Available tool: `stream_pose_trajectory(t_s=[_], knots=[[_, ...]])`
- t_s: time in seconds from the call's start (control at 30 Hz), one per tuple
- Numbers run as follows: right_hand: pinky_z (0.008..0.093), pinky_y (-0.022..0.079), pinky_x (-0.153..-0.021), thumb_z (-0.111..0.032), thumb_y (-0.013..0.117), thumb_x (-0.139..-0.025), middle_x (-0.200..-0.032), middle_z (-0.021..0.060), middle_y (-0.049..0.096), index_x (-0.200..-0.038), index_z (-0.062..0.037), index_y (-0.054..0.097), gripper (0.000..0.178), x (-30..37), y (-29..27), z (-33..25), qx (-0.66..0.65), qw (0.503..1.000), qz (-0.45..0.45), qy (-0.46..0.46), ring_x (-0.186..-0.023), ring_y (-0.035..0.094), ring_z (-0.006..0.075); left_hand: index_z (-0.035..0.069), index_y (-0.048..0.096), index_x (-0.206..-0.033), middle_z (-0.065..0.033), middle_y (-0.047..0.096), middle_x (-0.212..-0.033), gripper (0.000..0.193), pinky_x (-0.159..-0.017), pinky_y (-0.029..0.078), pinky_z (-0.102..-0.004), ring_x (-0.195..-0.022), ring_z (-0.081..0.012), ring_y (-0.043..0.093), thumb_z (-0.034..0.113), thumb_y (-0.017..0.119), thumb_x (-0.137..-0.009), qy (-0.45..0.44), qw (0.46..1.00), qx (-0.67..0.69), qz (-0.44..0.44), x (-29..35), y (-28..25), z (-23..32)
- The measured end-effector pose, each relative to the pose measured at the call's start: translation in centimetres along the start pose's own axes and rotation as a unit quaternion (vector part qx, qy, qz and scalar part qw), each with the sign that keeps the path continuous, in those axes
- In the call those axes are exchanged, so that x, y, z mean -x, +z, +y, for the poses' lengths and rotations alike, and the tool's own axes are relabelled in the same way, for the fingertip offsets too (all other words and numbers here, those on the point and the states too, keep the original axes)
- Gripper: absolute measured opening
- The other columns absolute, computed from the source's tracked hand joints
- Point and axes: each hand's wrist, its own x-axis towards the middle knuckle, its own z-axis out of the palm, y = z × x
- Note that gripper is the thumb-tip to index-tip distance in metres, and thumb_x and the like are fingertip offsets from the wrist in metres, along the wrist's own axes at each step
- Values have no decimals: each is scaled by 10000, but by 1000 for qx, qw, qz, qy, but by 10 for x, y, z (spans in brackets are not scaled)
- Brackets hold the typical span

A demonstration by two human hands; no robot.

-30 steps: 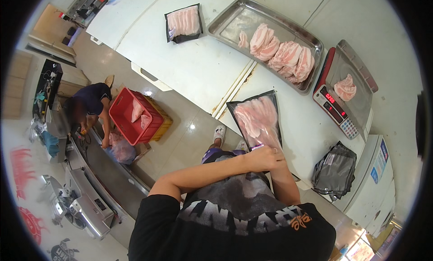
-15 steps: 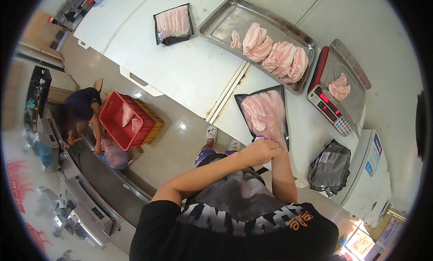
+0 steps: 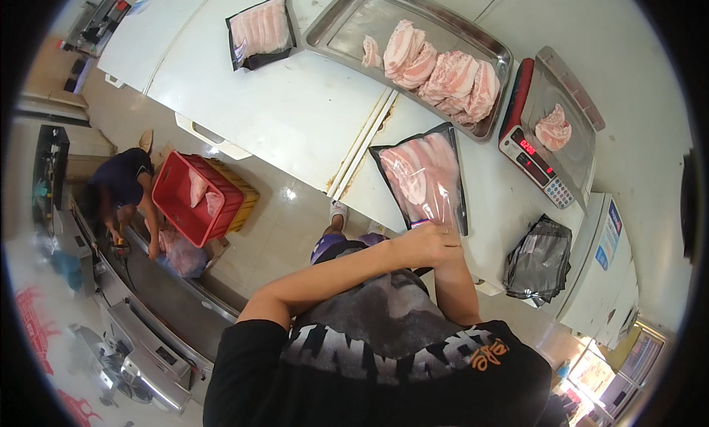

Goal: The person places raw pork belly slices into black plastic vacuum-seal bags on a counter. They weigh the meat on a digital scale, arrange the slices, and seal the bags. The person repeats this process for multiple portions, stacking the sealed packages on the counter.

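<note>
A clear-fronted, black-backed plastic bag [image 3: 436, 202] holding pale pink meat slices [image 3: 408, 174] lies on the white counter in front of me. My left hand [image 3: 421, 245] is closed at the bag's near end, its fingers pinching the edge by a small coloured strip. Right beside it is my right hand [image 3: 447, 251], overlapping the left one at the bag's mouth; its fingers are mostly hidden. Beyond the bag, a steel tray [image 3: 336, 39] carries several folded meat slabs [image 3: 452, 83]. To the right, a red digital scale [image 3: 533, 161] has one meat piece [image 3: 553, 128] on its pan.
A filled meat pack [image 3: 260, 32] lies at the far left of the white counter [image 3: 244, 98]. Black empty bags [image 3: 539, 261] are stacked at right. On the floor at left stands a red crate [image 3: 171, 187] with meat, beside a crouching person [image 3: 122, 179] at a steel trough.
My right hand, which was reaching inside the bag over the meat, has drawn back to the bag's mouth. My left hand stays there. The whole view has shifted slightly.
</note>
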Motion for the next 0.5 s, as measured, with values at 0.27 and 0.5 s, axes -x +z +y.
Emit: stream_pose_trajectory(t_s=[0.27,0.5], knots=[[322,512,-1083,-122,777,-974,-1492,92,633,-1518,-61,631,567,37,-26,13,-386,838,-62,381,-1235,653,159,49,624,-917,-99,670,-926,184,-834,616,-467,-837,-340,719,66,691,-747,-52,998,26,-20,-2,-11,4],[326,487,-1099,-195,763,-994,-1305,77,760,-1435,-8,706,483,33,-50,21,-223,902,-233,287,-1192,657,126,50,635,-932,-102,677,-937,158,-972,608,-476,-858,-348,729,49,676,-780,-38,999,19,-31,-9,-14,1]])
